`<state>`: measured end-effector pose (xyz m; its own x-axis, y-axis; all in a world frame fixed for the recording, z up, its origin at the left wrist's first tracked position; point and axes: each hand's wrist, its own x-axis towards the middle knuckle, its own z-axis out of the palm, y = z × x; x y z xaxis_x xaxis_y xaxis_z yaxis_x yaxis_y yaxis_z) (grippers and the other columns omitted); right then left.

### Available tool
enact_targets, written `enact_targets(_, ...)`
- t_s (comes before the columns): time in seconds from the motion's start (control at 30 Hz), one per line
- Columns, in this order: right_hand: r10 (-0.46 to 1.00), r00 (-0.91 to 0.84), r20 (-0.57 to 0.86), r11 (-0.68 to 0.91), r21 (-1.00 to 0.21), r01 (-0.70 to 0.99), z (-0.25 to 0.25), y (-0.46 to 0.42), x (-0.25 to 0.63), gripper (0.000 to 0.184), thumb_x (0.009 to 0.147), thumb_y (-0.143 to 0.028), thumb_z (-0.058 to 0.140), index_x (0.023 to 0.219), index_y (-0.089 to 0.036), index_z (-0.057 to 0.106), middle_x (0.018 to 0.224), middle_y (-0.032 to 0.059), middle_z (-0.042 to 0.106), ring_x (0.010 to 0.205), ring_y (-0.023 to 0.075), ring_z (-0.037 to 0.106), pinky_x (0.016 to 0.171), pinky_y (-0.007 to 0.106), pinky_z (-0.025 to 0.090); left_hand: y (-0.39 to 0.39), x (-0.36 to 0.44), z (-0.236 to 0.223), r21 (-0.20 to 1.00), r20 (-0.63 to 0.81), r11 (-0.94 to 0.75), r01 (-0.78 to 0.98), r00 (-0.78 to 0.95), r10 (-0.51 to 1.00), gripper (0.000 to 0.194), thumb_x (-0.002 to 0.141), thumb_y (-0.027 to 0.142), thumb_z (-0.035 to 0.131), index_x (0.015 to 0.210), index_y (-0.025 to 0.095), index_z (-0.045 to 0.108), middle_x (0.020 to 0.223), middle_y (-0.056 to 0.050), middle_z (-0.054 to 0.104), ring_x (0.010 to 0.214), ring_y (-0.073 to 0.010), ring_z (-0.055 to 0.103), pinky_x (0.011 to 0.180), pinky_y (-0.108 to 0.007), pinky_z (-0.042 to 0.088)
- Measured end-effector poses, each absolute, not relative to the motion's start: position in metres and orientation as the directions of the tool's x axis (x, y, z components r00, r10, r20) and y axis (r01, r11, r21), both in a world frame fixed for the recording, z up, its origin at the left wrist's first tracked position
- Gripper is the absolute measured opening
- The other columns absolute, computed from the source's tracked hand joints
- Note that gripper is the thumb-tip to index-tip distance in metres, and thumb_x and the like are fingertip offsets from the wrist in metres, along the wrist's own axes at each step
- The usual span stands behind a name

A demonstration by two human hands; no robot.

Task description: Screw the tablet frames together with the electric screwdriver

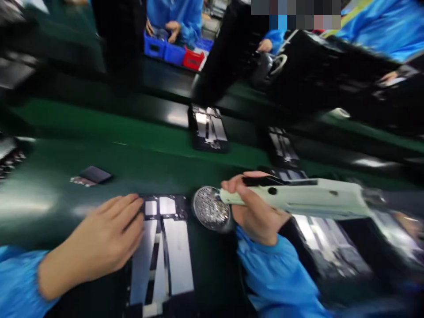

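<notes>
An opened tablet, with silvery battery packs and dark frame, lies in front of me on the dark green surface. My left hand rests at its upper left edge, fingers stretched and close together, not wrapped round it. In my right hand is a pale green electric screwdriver with a black lever, lying nearly level. Its left end is at a round dish full of small shiny screws, just right of the tablet. Its bit cannot be made out, and its right end blurs.
Another opened tablet lies under the screwdriver at right. More stand farther back, one at centre and one right. A small dark flat part lies left. Across the bench, people in blue sleeves work by blue bins and a red bin.
</notes>
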<state>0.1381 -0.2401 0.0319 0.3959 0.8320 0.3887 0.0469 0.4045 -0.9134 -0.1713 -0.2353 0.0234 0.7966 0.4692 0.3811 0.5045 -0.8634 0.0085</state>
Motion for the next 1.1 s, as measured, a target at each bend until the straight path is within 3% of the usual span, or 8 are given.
enact_targets(0.1, 0.855, 0.339, 0.392, 0.414, -0.910, 0.009, 0.033, -0.249, 0.130, 0.019, 0.082, -0.014, 0.069, 0.098, -0.024, 0.068, 0.065, -0.0031, 0.060, 0.064, 0.0150, 0.060, 0.065, 0.035, 0.054, -0.231, -0.106, -0.006, 0.027, 0.336, -0.919, 0.394, 0.862, 0.379, 0.032, 0.092, 0.032, 0.059, 0.111, 0.009, 0.071, 0.125, -0.022, 0.069, 0.115, -0.0381, 0.066, 0.097, -0.050, 0.057)
enact_targets(0.3, 0.916, 0.221, 0.335, 0.307, -0.939, 0.152, 0.023, -0.250, 0.106, 0.022, 0.085, -0.013, 0.068, 0.102, -0.027, 0.068, 0.080, -0.0016, 0.062, 0.068, 0.0150, 0.061, 0.067, 0.037, 0.054, -0.216, -0.088, -0.038, 0.083, 0.316, -0.881, 0.465, 0.827, 0.466, 0.039, 0.098, 0.036, 0.052, 0.120, 0.007, 0.067, 0.126, -0.026, 0.066, 0.112, -0.0383, 0.067, 0.092, -0.051, 0.055)
enact_targets(0.43, 0.937, 0.202, 0.284, 0.254, -0.954, 0.160, 0.017, -0.252, 0.104, 0.017, 0.085, -0.018, 0.070, 0.099, -0.027, 0.068, 0.078, -0.0017, 0.061, 0.068, 0.0160, 0.061, 0.063, 0.036, 0.054, -0.218, -0.088, -0.039, 0.116, 0.314, -0.881, 0.459, 0.824, 0.471, 0.042, 0.101, 0.037, 0.046, 0.118, 0.006, 0.068, 0.125, -0.025, 0.066, 0.111, -0.0364, 0.065, 0.093, -0.049, 0.052)
enact_targets(1.1, 0.943, 0.082, 0.321, 0.311, -0.943, 0.120, 0.017, -0.249, 0.098, 0.024, 0.082, -0.009, 0.066, 0.097, -0.026, 0.072, 0.072, -0.0012, 0.063, 0.063, 0.0169, 0.060, 0.061, 0.038, 0.054, -0.218, -0.078, -0.035, 0.167, 0.301, -0.885, 0.435, 0.832, 0.466, 0.042, 0.101, 0.029, 0.043, 0.120, 0.001, 0.068, 0.123, -0.027, 0.066, 0.109, -0.0359, 0.065, 0.089, -0.048, 0.053)
